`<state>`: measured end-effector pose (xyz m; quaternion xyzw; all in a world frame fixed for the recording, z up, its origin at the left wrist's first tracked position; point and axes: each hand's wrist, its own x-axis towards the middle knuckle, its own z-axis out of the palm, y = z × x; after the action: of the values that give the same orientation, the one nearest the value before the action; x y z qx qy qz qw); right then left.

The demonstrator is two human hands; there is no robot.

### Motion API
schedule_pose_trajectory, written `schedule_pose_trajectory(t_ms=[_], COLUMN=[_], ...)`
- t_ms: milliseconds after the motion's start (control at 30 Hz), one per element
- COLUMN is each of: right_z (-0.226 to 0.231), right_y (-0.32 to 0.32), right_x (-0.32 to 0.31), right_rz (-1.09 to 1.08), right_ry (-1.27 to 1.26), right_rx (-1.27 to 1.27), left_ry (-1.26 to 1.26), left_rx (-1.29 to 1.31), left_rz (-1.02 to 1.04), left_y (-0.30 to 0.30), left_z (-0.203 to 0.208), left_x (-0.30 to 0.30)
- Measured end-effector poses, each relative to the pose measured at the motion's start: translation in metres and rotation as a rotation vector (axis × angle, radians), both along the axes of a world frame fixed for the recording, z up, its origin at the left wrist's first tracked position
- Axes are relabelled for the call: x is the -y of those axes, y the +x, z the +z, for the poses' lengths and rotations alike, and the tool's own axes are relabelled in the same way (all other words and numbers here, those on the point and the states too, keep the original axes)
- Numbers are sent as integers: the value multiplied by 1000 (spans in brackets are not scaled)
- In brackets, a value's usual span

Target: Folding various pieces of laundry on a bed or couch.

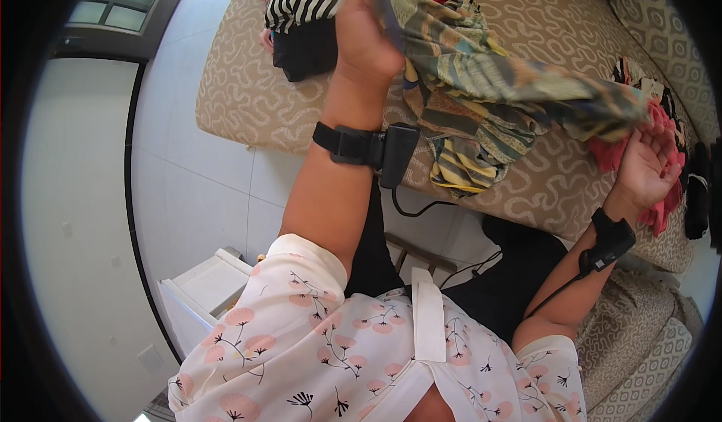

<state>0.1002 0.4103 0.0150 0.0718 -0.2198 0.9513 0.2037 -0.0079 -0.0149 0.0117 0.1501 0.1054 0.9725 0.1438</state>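
A patterned garment [481, 68] in green, yellow and grey stretches over the sofa seat, partly smeared by motion. My left hand [367, 34], raised at the top of the view, grips one end of it; its fingertips are blurred. The other end reaches my right hand [648, 168], which is palm up with its fingers stretched out. Whether those fingertips touch the cloth is hard to tell. Beneath my right hand lies pink cloth [662, 204]. A black-and-white striped garment [312, 1] and a black one [304, 50] lie left of my left hand.
The brown patterned sofa seat [248, 83] spans the far side, with cushions [662, 23] at the right. Black devices are strapped to my left forearm [398, 155] and right forearm [608, 241], with cables hanging. A white drawer unit [203, 286] and white door [83, 234] stand left.
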Motion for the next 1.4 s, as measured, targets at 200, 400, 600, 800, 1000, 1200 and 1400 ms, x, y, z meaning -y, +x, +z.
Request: schedule_pose_trajectory(t_ms=[200,400,600,800,1000,1200,1400], right_z=[6,5,-22,-18,19,20,-18], right_y=[-17,-15,-15,-22,-1,0,19], right_x=[67,128,141,146,160,137,83], right_rz=[-544,-269,-206,29,614,1006,554], right_ry=[705,1731,2045,1819,1104,969,666], right_rx=[365,486,349,493,238,201,81], left_ry=[-654,-1355,-1809,-1793,-1839,-1980,-1643], left_rx=[-218,-174,-850,-839,-777,-846,-239], left_rz=[-24,190,541,588,529,495,323], left_y=[14,14,27,28,31,29,11], left_z=[20,-5,-34,-36,-31,-29,-6], left_x=[1,-37,-56,-57,-51,-51,-46])
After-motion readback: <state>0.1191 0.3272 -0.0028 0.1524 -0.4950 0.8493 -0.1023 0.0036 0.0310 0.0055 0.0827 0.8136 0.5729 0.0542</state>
